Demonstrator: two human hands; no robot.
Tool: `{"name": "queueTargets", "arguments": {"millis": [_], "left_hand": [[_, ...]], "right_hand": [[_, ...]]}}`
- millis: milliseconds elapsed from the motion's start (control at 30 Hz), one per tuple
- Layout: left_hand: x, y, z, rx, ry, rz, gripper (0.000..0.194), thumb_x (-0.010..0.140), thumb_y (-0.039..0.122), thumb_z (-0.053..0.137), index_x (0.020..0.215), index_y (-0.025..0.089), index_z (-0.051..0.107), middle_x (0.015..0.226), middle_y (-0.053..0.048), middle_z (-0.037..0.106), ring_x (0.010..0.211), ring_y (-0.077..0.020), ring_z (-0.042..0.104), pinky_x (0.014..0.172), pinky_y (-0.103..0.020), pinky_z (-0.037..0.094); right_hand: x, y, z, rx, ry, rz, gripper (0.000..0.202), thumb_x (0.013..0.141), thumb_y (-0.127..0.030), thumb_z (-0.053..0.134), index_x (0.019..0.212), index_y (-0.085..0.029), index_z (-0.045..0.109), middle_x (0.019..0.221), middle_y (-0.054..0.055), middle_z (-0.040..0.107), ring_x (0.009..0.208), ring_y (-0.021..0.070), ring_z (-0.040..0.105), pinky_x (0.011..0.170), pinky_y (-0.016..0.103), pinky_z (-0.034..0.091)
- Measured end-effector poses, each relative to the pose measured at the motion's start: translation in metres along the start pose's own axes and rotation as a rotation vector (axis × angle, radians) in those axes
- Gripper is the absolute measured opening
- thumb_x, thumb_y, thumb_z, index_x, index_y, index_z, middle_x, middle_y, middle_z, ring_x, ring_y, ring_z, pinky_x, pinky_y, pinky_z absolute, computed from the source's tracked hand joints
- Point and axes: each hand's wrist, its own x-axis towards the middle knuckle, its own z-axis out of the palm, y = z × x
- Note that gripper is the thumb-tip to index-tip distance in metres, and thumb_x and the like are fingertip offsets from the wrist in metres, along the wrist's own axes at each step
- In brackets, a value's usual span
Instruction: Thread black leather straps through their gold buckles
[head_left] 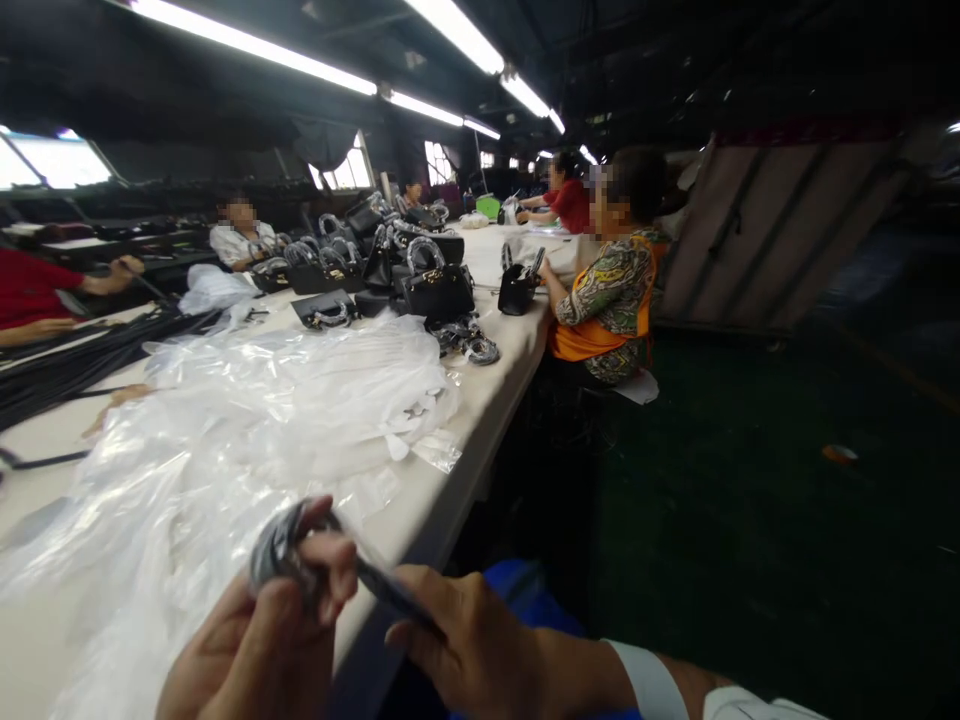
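Note:
My left hand [259, 635] pinches a coiled black strap wrapped in clear plastic [281, 545] at the bottom of the view. My right hand [469, 640] grips the strap's straight end, which runs between the two hands. Both hands are over the near edge of the long cream table [495, 385]. A big heap of clear plastic bags [247, 430] lies on the table just beyond my hands.
Black handbags [437, 285] and wrapped straps [469, 342] crowd the table farther back. A person in an orange apron [607, 300] sits at the right side, others sit along the left and far end. Black straps [82, 355] lie at the left. Dark green floor [750, 500] is at the right.

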Motion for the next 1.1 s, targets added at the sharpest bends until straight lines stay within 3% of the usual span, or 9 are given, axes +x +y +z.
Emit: {"name": "queueTargets", "arguments": {"millis": [100, 233, 333, 500, 633, 767, 833, 933, 1100], "left_hand": [[0.008, -0.008, 0.014, 0.024, 0.115, 0.133, 0.027, 0.077, 0.037, 0.072, 0.094, 0.015, 0.07, 0.102, -0.009, 0.071, 0.086, -0.0175, 0.063, 0.074, -0.024, 0.054], [0.02, -0.039, 0.021, 0.373, 0.127, 0.233, 0.026, 0.088, 0.039, 0.059, 0.097, 0.015, 0.067, 0.107, -0.01, 0.071, 0.11, -0.0227, 0.06, 0.089, -0.029, 0.05], [0.034, -0.068, 0.015, 0.495, 0.014, 0.247, 0.032, 0.091, 0.041, 0.052, 0.114, 0.019, 0.059, 0.111, -0.008, 0.069, 0.094, -0.021, 0.066, 0.086, -0.035, 0.052], [0.043, -0.098, 0.001, 0.749, -0.277, 0.195, 0.031, 0.095, 0.041, 0.044, 0.114, 0.022, 0.058, 0.113, -0.007, 0.067, 0.101, -0.0232, 0.065, 0.09, -0.038, 0.049], [0.022, -0.097, -0.001, 0.809, -0.548, 0.111, 0.031, 0.098, 0.038, 0.036, 0.109, 0.02, 0.059, 0.099, -0.009, 0.068, 0.086, -0.0217, 0.065, 0.079, -0.034, 0.049], [-0.003, -0.09, -0.002, 0.721, -0.731, 0.093, 0.034, 0.099, 0.035, 0.029, 0.096, 0.017, 0.058, 0.088, -0.009, 0.065, 0.076, -0.02, 0.06, 0.074, -0.032, 0.046], [-0.014, -0.088, -0.003, 0.64, -0.761, 0.011, 0.031, 0.098, 0.036, 0.035, 0.093, 0.017, 0.058, 0.079, -0.006, 0.062, 0.071, -0.0179, 0.058, 0.069, -0.03, 0.044], [-0.029, -0.086, -0.004, 0.471, -0.736, -0.165, 0.025, 0.096, 0.036, 0.045, 0.098, 0.015, 0.059, 0.072, -0.001, 0.06, 0.065, -0.0144, 0.055, 0.064, -0.026, 0.042], [-0.041, -0.077, 0.0, 0.186, -0.611, -0.309, 0.025, 0.095, 0.036, 0.049, 0.087, 0.014, 0.059, 0.07, -0.001, 0.063, 0.066, -0.0122, 0.055, 0.066, -0.024, 0.041]], "right_hand": [[0.001, 0.008, 0.003, -0.162, 0.0, 0.004, 0.033, 0.099, -0.039, 0.036, 0.115, -0.02, 0.058, 0.094, 0.009, 0.069, 0.086, 0.022, 0.067, 0.078, 0.028, 0.05], [0.003, 0.014, -0.004, -0.125, -0.115, 0.096, 0.03, 0.098, -0.034, 0.039, 0.087, -0.019, 0.062, 0.08, 0.006, 0.066, 0.075, 0.0183, 0.063, 0.071, 0.027, 0.049], [0.0, 0.01, -0.016, 0.234, -0.261, 0.228, 0.028, 0.098, -0.035, 0.042, 0.088, -0.018, 0.062, 0.073, 0.002, 0.064, 0.067, 0.0132, 0.061, 0.067, 0.022, 0.049], [-0.005, 0.008, -0.041, 0.582, -0.343, 0.379, 0.023, 0.091, -0.034, 0.057, 0.1, -0.013, 0.063, 0.064, -0.001, 0.06, 0.056, 0.0086, 0.053, 0.06, 0.02, 0.045], [-0.003, 0.021, -0.057, 0.663, -0.214, 0.447, 0.031, 0.077, -0.039, 0.074, 0.083, -0.011, 0.064, 0.056, -0.003, 0.056, 0.051, 0.0081, 0.05, 0.053, 0.021, 0.04], [0.006, 0.038, -0.066, 0.48, -0.061, 0.433, 0.033, 0.074, -0.043, 0.076, 0.075, -0.012, 0.065, 0.059, -0.003, 0.057, 0.055, 0.0088, 0.05, 0.053, 0.021, 0.038], [0.012, 0.047, -0.068, 0.394, -0.05, 0.4, 0.032, 0.073, -0.043, 0.077, 0.081, -0.013, 0.068, 0.069, -0.001, 0.063, 0.064, 0.0112, 0.055, 0.06, 0.022, 0.043], [0.02, 0.058, -0.067, 0.388, -0.177, 0.33, 0.031, 0.075, -0.043, 0.076, 0.086, -0.014, 0.071, 0.079, 0.002, 0.068, 0.075, 0.0147, 0.06, 0.071, 0.024, 0.046], [0.03, 0.071, -0.064, 0.459, -0.368, 0.242, 0.039, 0.085, -0.049, 0.062, 0.074, -0.012, 0.067, 0.068, -0.001, 0.056, 0.065, 0.0103, 0.05, 0.061, 0.022, 0.039]]}}
